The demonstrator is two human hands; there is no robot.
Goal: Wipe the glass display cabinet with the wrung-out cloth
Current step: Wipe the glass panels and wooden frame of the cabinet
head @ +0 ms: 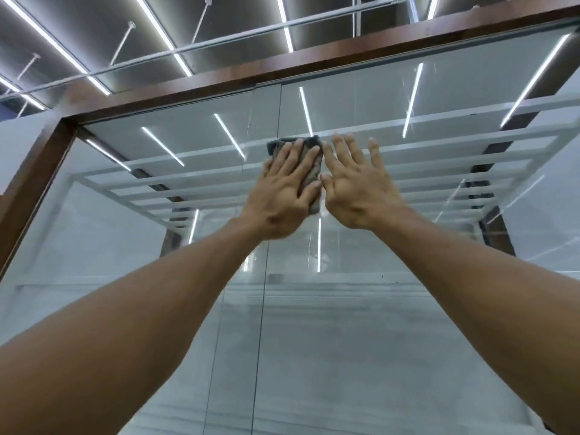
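I look up at the tall glass display cabinet [423, 309] with its dark wooden frame [219, 86]. My left hand [285, 189] presses a folded grey cloth [312, 183] flat against the upper glass with straight, spread fingers. Most of the cloth is hidden under that hand; its edges show above the fingertips and beside the thumb. My right hand [357, 183] lies flat on the glass just to the right of the cloth, fingers straight and spread, holding nothing. Both arms reach up from the bottom corners.
Several white shelves [470, 158] stack up inside the cabinet behind the glass. A vertical seam between glass doors [266, 293] runs down the middle. Streaks mark the glass near the top right [411, 98]. Ceiling strip lights [157, 29] and their reflections shine overhead.
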